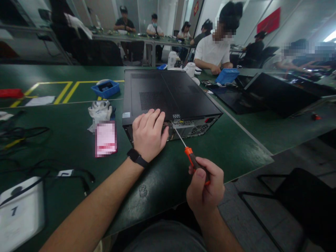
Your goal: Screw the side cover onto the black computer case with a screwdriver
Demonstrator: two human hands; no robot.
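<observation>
A black desktop computer case (183, 91) lies on its side on the green table, its rear panel with a fan grille (199, 129) facing me. My left hand (149, 131), wearing a dark watch (137, 157), rests on the case's near edge. Its fingers lie flat on the top cover and the thumb hangs by the rear panel. In my right hand (206, 183) is a screwdriver (188, 151) with an orange and dark handle, fingers wrapped round it. The shaft points up and left, its tip at the rear edge near my left thumb. Whether a screw sits under the tip is too small to tell.
Left of the case are a blue bin (106, 90), gloves (100, 111) and a pink-and-white packet (105, 139). Black cables (68, 171) and a white device marked 1 (22, 213) lie nearer. Dark panels (278, 91) stand right. A co-worker (214, 52) works opposite; a chair (307, 196) stands lower right.
</observation>
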